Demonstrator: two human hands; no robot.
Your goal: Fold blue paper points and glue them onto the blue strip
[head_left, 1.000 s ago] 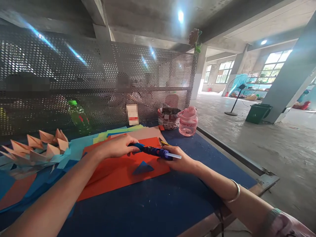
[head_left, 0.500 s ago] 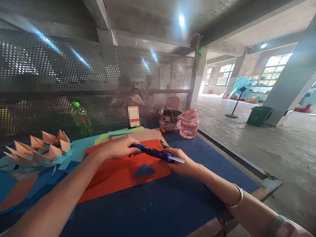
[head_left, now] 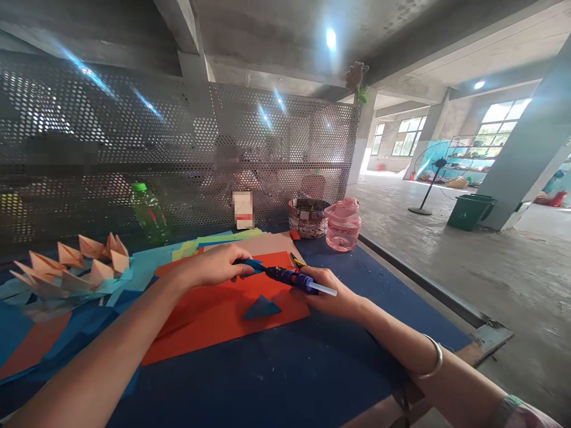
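Observation:
My right hand [head_left: 328,291] is closed round a dark blue glue gun [head_left: 289,278], and a white glue stick [head_left: 323,289] juts from its back end. Between the fingers of my left hand [head_left: 218,264] is a small blue folded paper piece [head_left: 254,265]. The gun's nozzle meets this piece or sits right beside it; I cannot tell which. Below both hands lies a sheet of orange-red paper [head_left: 200,333], with a blue paper triangle [head_left: 262,307] resting on it. Just beyond my right hand are yellow-and-black handles [head_left: 298,260] of a tool, partly hidden.
Peach folded paper points [head_left: 100,272] form a ring at the left, above blue paper sheets. Along the back stand a green bottle [head_left: 149,214], a round patterned basket [head_left: 308,220] and a pink jug [head_left: 343,226]. A perforated metal screen [head_left: 276,137] rises behind the table.
Both hands keep nearly the same pose, with the glue gun still at the blue paper piece. The whole view has shifted very slightly.

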